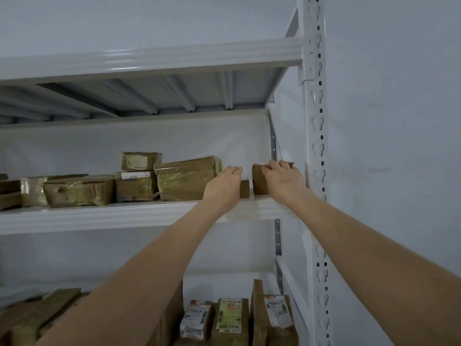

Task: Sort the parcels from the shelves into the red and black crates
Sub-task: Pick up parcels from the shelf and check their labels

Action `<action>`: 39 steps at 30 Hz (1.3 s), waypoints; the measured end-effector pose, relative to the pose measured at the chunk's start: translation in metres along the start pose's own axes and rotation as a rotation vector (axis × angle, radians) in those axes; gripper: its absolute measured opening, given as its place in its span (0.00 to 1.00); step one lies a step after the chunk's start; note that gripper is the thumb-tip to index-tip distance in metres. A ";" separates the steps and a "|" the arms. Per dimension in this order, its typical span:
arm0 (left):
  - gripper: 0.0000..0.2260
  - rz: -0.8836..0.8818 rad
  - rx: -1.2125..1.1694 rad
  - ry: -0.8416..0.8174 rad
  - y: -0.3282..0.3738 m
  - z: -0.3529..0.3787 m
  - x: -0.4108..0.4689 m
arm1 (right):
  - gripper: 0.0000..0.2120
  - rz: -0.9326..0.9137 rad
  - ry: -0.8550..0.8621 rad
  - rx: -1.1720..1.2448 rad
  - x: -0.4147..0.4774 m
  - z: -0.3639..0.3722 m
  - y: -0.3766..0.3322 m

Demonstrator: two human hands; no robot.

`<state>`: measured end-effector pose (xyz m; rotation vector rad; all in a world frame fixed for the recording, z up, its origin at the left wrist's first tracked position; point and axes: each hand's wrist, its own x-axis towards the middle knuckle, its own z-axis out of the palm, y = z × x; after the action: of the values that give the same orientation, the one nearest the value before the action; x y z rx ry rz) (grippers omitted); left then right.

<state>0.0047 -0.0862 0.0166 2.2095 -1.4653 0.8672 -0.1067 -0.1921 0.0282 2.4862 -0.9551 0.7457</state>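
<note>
The small parcel (258, 181) is a plain brown cardboard box with a pale patch on its top. It stands at the right end of the shelf (124, 216), close to the front edge and just beside the white perforated post (316, 146). The right hand (283, 179) grips it, fingers curled over the top and palm against the front face.

The left hand (224, 186) reaches over a low parcel (245, 188), also brown, which lies between the small parcel and a large parcel (185, 178) wrapped in yellowish tape. Its fingers lie nearly straight and hold nothing visible.

The right hand covers most of the small parcel, so its long axis cannot be read; only the left part of its front face and a strip of its top show. The low parcel shows only its right end past the left hand, and whether the palm presses on it is hidden. The labels on the row of parcels (136, 186) further left are too blurred to read.

The large parcel lies with its long axis along the shelf's front edge, its right end turned slightly back.
</note>
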 end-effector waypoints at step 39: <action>0.24 -0.385 -1.039 0.179 -0.005 -0.024 -0.068 | 0.28 0.279 0.134 1.076 -0.075 -0.015 -0.053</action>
<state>-0.0168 -0.0224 -0.0099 1.4701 -0.9875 0.0881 -0.1218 -0.1095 -0.0122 3.0909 -1.0171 1.8917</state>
